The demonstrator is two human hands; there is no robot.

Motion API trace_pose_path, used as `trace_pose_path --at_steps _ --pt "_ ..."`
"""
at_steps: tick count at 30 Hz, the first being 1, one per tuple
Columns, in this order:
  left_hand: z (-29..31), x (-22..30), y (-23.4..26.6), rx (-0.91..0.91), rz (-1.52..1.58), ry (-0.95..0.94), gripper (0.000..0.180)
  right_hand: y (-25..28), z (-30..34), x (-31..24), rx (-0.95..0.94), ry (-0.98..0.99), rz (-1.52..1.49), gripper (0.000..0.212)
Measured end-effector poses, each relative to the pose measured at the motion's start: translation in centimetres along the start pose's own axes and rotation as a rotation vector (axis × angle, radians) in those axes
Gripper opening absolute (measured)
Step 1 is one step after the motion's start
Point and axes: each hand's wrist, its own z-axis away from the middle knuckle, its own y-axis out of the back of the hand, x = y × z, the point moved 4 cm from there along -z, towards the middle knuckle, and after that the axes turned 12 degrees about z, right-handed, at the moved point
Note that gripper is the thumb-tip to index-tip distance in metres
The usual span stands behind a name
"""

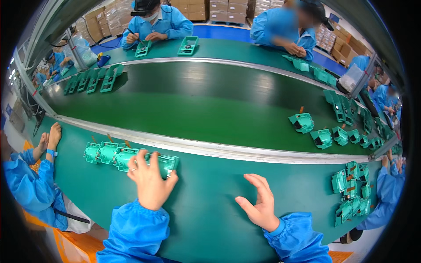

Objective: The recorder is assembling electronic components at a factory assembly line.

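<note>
My left hand [152, 186] reaches over the right end of a short row of green plastic housings [107, 152] on the near bench. Its thumb and fingers straddle the end green plastic housing [169, 164], gripping it; the palm side is hidden. Thin brown strips stick up from several housings in the row. To the right, my right hand [258, 204] hovers above the green bench top [210, 210], thumb and fingers apart, holding nothing.
A metal rail [219, 151] separates the bench from a green conveyor belt [197, 105]. More housings [351, 188] cluster at the bench's right end; others [303, 122] lie on the belt. Co-workers in blue sit opposite; a co-worker's hands [53, 136] rest at the left, another sleeve [380, 197] at right.
</note>
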Motion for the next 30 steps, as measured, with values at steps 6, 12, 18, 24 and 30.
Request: trace_pose_path --at_steps 6,12,18,24,30 --pt "-0.2 -5.2 -0.7 0.048 -0.029 0.021 0.060 1.6 -2.3 0.6 0.003 0.056 0.215 0.043" --pt "-0.8 -5.7 1.1 0.113 -0.082 0.151 0.085 8.8 -9.2 9.4 0.296 -0.173 0.794 0.073" --pt "-0.4 2.5 1.2 -0.026 0.441 -0.292 0.077 11.5 -12.4 17.1 0.371 -0.351 1.011 0.090" --pt "1.8 7.4 -3.7 -0.548 1.098 -0.146 0.046 7.4 -11.9 13.6 0.234 -0.416 0.650 0.093" --pt "3.2 9.7 -6.3 -0.712 2.054 0.544 0.037 0.1 -4.5 3.7 0.070 -0.280 -0.141 0.089"
